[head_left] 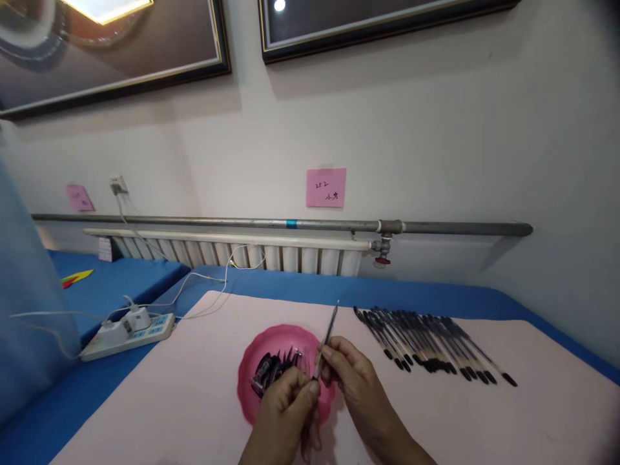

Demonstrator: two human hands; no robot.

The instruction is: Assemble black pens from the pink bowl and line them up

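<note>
Between my hands a slim pen (331, 325) points upward and slightly right, its narrow tip at the top. My right hand (356, 381) pinches the pen around its middle with thumb and fingertips. My left hand (290, 408) is closed at the pen's lower end, where a small dark part shows by the thumb; the fingers hide the rest. Behind and partly under both hands sits a pink bowl (246, 361) with a wavy rim. Small black and clear plastic pieces (272, 369) lie heaped in it.
Many similar dark pens with black ends (426, 339) lie side by side at the right on the pale pink sheet (194, 394). A white power strip (128, 337) with plugs and cables is on the blue surface at left. A radiator (290, 258) and pipe run behind.
</note>
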